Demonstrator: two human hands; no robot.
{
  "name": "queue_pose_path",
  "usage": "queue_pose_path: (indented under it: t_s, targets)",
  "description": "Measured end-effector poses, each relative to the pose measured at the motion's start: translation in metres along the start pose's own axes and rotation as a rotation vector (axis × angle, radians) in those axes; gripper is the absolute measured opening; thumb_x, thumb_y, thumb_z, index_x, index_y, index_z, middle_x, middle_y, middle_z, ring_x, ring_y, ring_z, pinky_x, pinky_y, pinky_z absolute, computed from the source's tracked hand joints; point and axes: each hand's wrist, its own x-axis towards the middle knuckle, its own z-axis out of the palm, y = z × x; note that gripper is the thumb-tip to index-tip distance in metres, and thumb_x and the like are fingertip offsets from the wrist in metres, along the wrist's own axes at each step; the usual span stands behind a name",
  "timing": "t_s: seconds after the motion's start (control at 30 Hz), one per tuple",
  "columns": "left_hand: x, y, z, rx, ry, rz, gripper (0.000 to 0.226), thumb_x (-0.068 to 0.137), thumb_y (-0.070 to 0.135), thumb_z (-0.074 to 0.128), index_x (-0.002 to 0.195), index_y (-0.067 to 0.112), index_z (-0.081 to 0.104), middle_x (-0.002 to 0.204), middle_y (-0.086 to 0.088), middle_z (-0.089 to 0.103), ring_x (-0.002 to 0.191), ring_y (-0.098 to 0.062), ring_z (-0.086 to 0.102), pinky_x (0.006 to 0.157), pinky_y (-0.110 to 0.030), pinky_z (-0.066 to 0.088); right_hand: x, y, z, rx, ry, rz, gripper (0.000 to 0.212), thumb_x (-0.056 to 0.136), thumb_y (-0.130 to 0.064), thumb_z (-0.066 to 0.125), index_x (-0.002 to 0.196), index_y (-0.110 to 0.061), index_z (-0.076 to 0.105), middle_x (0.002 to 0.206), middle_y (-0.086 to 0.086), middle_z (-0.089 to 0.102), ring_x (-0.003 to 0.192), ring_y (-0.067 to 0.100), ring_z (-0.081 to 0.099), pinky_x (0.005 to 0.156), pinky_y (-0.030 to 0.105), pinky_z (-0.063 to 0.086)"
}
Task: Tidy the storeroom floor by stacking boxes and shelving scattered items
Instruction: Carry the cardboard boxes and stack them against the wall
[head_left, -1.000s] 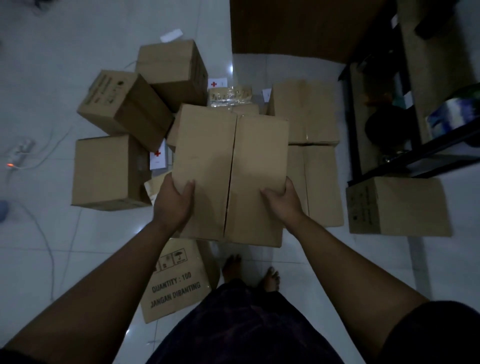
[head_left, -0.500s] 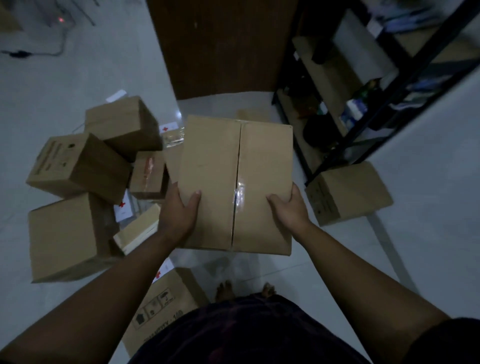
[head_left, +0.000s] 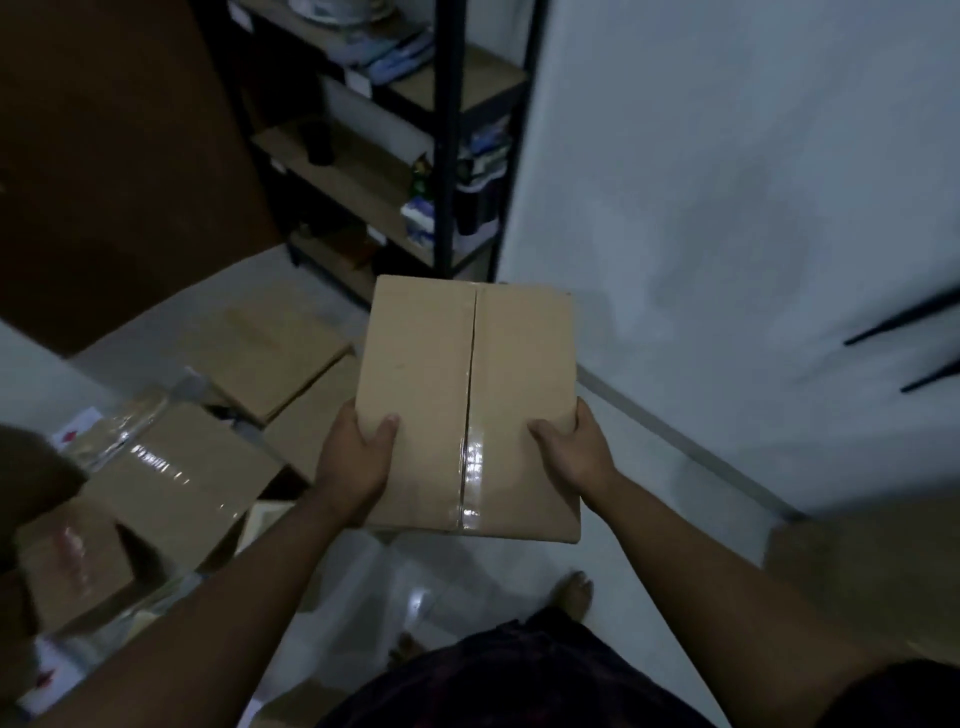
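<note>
Cardboard box held at frame centre

Cardboard box (head_left: 470, 405), flaps taped shut, contents hidden. Left hand (head_left: 356, 460) and right hand (head_left: 574, 452) grip its near corners, thumbs on top. Shelf rack (head_left: 441, 130), upper centre, carries blurred items. More boxes (head_left: 171, 483) lower left on floor.

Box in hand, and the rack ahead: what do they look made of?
The box looks like plain brown cardboard, matte, with a centre flap seam; clear tape along it glints. The rack seems dark painted metal, judging by thin straight posts; its tan boards look like wood or fibreboard.
</note>
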Motion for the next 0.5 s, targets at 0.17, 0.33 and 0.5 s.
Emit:
queue_pose_path:
  t_s: [0.17,0.33,0.5]
  targets:
    - [0.02,0.031,0.059,-0.01,-0.178,0.033,0.037,0.096,0.044,0.063,0.129,0.028,0.055,0.114,0.009,0.067,0.101,-0.013,0.064,0.086,-0.028,0.047,0.011,0.026,-0.054,0.041,0.113,0.093,0.067,0.09,-0.037,0.073,0.149,-0.023,0.044,0.124,-0.008,0.059,0.106,0.015,0.057,0.092,0.033,0.047]
    - [0.045,0.059,0.111,0.089,-0.322,0.06,0.048,0.097,0.044,0.062,0.138,0.024,0.051,0.121,0.006,0.062,0.101,-0.015,0.058,0.084,-0.03,0.046,0.035,0.048,-0.094,0.071,0.171,0.178,0.064,0.09,-0.037,0.074,0.146,-0.021,0.047,0.127,-0.005,0.061,0.113,0.021,0.06,0.099,0.038,0.05]
    - [0.075,0.085,0.164,0.184,-0.387,0.054,0.054,0.094,0.047,0.065,0.14,0.027,0.049,0.127,0.002,0.064,0.108,-0.022,0.062,0.086,-0.035,0.051,0.082,0.074,-0.132,0.097,0.177,0.228,0.068,0.084,-0.047,0.076,0.144,-0.024,0.051,0.132,-0.004,0.064,0.118,0.024,0.062,0.104,0.048,0.051]
